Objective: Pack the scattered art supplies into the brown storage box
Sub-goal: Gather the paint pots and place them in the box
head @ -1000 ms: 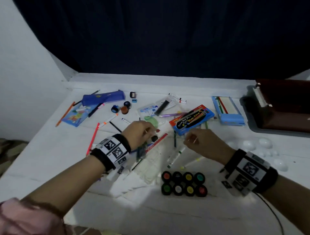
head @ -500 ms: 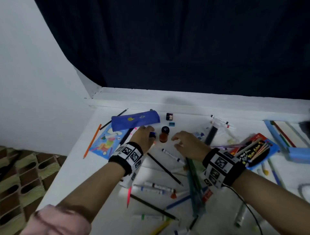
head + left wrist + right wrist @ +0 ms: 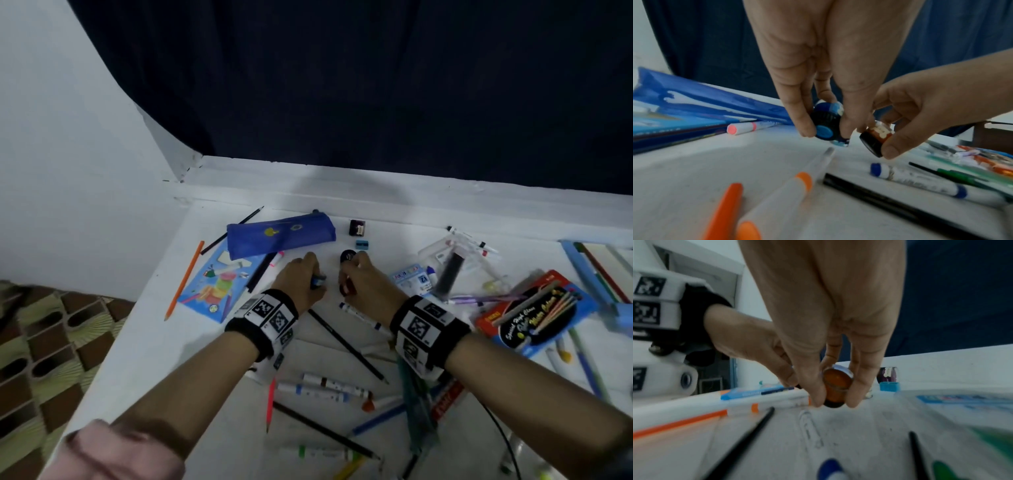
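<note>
At frame centre on the white table [image 3: 144, 342], the left hand [image 3: 301, 281] pinches a blue paint pot [image 3: 826, 125] between thumb and fingers, and just right of it the right hand [image 3: 366, 284] pinches an orange paint pot [image 3: 836, 384] likewise.

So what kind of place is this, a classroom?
Probably a room at home, set up for crafts: a white table strewn with markers, a blue pencil pouch, a dark curtain behind, and a patterned mat on the floor.
</note>
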`<state>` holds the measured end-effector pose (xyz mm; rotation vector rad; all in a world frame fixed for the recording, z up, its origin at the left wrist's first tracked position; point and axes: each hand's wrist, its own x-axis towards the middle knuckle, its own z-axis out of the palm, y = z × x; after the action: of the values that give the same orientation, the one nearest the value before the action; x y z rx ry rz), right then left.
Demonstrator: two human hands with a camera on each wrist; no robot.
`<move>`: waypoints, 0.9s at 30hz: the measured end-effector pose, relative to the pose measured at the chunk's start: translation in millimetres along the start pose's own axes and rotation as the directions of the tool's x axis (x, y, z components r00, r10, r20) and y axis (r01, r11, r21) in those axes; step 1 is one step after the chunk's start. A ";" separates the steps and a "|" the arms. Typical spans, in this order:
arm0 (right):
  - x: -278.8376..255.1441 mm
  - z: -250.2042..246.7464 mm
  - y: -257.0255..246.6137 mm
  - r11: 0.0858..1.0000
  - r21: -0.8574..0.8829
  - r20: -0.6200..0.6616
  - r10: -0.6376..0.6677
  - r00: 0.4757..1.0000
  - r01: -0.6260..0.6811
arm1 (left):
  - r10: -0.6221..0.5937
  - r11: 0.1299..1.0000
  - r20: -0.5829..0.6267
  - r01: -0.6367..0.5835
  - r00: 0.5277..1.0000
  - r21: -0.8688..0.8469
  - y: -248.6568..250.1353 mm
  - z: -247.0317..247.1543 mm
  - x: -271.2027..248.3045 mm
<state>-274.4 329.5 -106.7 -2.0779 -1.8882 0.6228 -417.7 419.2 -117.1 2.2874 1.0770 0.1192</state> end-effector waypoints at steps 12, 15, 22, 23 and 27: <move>-186.2 -80.1 50.3 0.982 0.187 -0.049 -0.013 0.999 0.022 | 0.219 0.949 -0.033 -0.221 0.975 -0.224 127.9 36.7 -103.6; -240.7 -89.0 80.2 0.975 0.224 -0.074 0.010 0.997 0.007 | 0.321 0.923 -0.014 -0.317 0.947 -0.217 171.1 72.3 -118.3; -356.5 -79.9 146.0 0.942 0.322 -0.065 0.123 0.990 -0.096 | 0.392 0.918 0.188 -0.372 0.900 -0.136 258.1 159.1 -151.8; -368.1 -74.8 154.3 0.934 0.343 -0.067 0.128 0.989 -0.098 | 0.390 0.921 0.222 -0.371 0.894 -0.123 266.2 169.1 -156.1; -404.2 -53.2 180.9 0.904 0.400 -0.068 0.196 0.978 -0.153 | 0.378 0.926 0.264 -0.360 0.887 -0.116 286.2 203.3 -171.6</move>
<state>-115.1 -86.8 -90.6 -1.9787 -1.3876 0.8360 -274.3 56.3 -95.5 2.3383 0.4776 -0.0223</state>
